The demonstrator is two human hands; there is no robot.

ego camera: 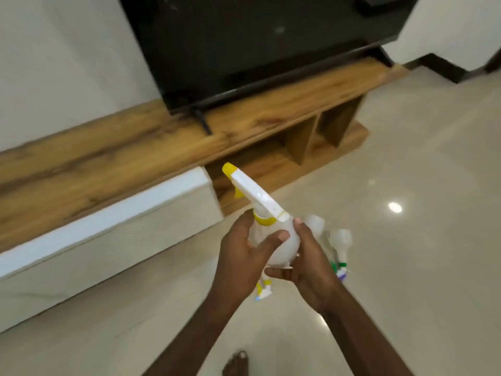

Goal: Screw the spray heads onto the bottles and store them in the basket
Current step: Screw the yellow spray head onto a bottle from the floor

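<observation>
No brand, label or writing can be read on anything here; the frame is soft with motion blur.

A glossy cream tiled floor (406,267) fills the lower and right parts of the view, bright with a ceiling light's reflection, and lies bare and open to the right. Off-white walls (54,63) close the back. A large black television (257,44) stands on a long wooden TV unit (108,158) that runs diagonally from lower left to upper right, with open cubbies at its right end. A white-topped marble ledge (108,226) runs in front of the unit's left half, its corner near the hands.

The person's two forearms reach in from the bottom edge. The left hand (241,256) wraps the side of a white spray bottle (271,240), thumb laid across its front. The right hand (306,267) cups the bottle's base and far side, fingers curled under. The bottle is held in the air over the floor, tilted up and to the left, with a white-and-yellow spray head (252,191) seated on its neck by a yellow collar.

On the floor just behind the hands lie more white bottles (340,240), one with a green collar, partly hidden. Below the left hand another yellow-trimmed spray head (263,290) shows. A bare foot (235,363) stands at the bottom edge.
</observation>
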